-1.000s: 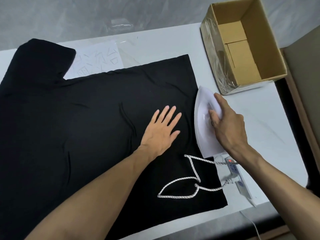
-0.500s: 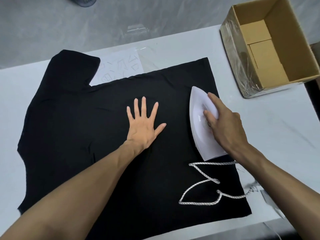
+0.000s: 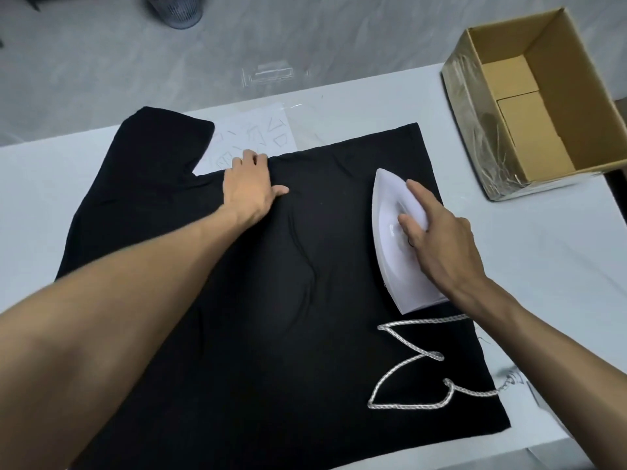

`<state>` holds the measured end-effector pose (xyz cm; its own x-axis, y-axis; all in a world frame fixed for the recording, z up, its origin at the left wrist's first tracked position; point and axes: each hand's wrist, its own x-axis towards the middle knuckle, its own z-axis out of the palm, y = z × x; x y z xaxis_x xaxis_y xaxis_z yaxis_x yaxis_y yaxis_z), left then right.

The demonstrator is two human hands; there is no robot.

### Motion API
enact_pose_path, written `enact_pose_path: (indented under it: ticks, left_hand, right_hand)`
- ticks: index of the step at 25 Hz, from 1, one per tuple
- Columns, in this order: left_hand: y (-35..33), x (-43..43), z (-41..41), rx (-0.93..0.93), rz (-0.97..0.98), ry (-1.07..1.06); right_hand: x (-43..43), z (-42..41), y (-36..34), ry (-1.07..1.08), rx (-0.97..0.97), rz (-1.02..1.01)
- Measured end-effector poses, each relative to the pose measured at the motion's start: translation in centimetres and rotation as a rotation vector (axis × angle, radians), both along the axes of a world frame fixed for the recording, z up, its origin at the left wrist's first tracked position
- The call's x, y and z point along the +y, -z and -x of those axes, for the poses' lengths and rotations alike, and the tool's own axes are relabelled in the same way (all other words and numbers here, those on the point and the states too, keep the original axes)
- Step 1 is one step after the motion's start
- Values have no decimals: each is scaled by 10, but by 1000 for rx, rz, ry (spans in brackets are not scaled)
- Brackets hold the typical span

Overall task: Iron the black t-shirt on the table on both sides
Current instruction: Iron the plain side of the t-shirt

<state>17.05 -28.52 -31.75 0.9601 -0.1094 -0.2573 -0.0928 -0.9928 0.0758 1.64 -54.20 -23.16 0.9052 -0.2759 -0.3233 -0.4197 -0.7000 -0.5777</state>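
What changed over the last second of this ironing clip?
The left hand slid from the middle of the black t-shirt up to its far edge, fingers curling over it. The right hand kept gripping the white iron near the shirt's right side; the cord stayed looped on the fabric.

Iron handle: I can't see it; my right hand (image 3: 437, 242) wraps over the white iron (image 3: 393, 252).
Left fingertips: curled over the far edge of the black t-shirt (image 3: 271, 300); I can't tell if they pinch cloth.
T-shirt near hem: cut off by the bottom edge.
Cord (image 3: 407, 368) end: runs into a blur at the right.
Dark ribbed container (image 3: 176, 10): top cropped, unidentifiable.
Cardboard box (image 3: 543, 106): right corner cropped.
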Motion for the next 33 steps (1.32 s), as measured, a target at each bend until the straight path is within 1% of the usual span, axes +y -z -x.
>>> enact_pose_path:
  ticks: [2, 3, 5, 8, 10, 12, 13, 14, 15, 17, 18, 20, 21, 22, 23, 25, 26, 27, 28, 29, 30, 31, 33]
  left_hand:
    - [-2, 0, -20, 78, 40, 2]
    - [-4, -2, -25, 81, 56, 2]
    - [-9, -7, -32, -13, 67, -38]
    - [-19, -13, -48, -161, 123, -226]
    - [-24, -8, -60, -189, 227, -385]
    - [-30, 1, -71, -196, 392, -538]
    - [-33, 4, -77, -186, 485, -559]
    - [-36, 6, -82, -168, 551, -529]
    - [-40, 8, -83, -123, 573, -465]
    - [-51, 24, -68, -41, 514, -327]
    - [-52, 39, -52, -46, 463, -288]
    - [-49, 87, 3, -155, 316, -315]
    - [-45, 117, 37, -209, 236, -405]
    - [-39, 146, 72, -233, 159, -550]
    - [-34, 174, 104, -201, 93, -733]
    - [-26, 222, 155, -6, 67, -1087]
    - [-20, 238, 171, 112, 77, -1159]
    - [-16, 248, 181, 211, 77, -1133]
    - [-11, 254, 185, 238, 83, -1053]
    - [-9, 259, 183, 214, 93, -965]
    - [-11, 261, 176, 152, 97, -900]
    - [-15, 265, 166, 72, 126, -875]
    - [-23, 292, 145, -47, 217, -912]
  right_hand:
    - [2, -2, 4, 10, -7, -17]
    - [3, -2, 6, 13, -8, -22]
    - [3, -4, 7, 17, -12, -25]
    - [0, -9, 4, 19, -24, -3]
    - [-1, -13, -1, 22, -38, 11]
    - [2, -18, -7, 21, -48, 14]
    - [5, -19, -9, 17, -49, 18]
    - [8, -21, -11, 11, -50, 23]
    - [12, -21, -12, 5, -45, 20]
    - [28, -20, -16, -11, -28, -5]
    - [37, -18, -19, -25, -20, -18]
    - [59, -14, -24, -78, 0, -27]
    - [74, -10, -27, -114, 18, -29]
    - [88, -6, -29, -147, 40, -37]
    - [101, -2, -30, -173, 62, -54]
    - [134, 9, -28, -216, 93, -94]
    - [152, 15, -26, -232, 105, -105]
    - [167, 20, -23, -248, 115, -106]
    - [181, 26, -20, -260, 126, -102]
    - [193, 31, -16, -261, 133, -98]
    - [200, 35, -13, -252, 134, -91]
    - [204, 38, -10, -238, 135, -78]
    - [213, 43, -8, -221, 132, -36]
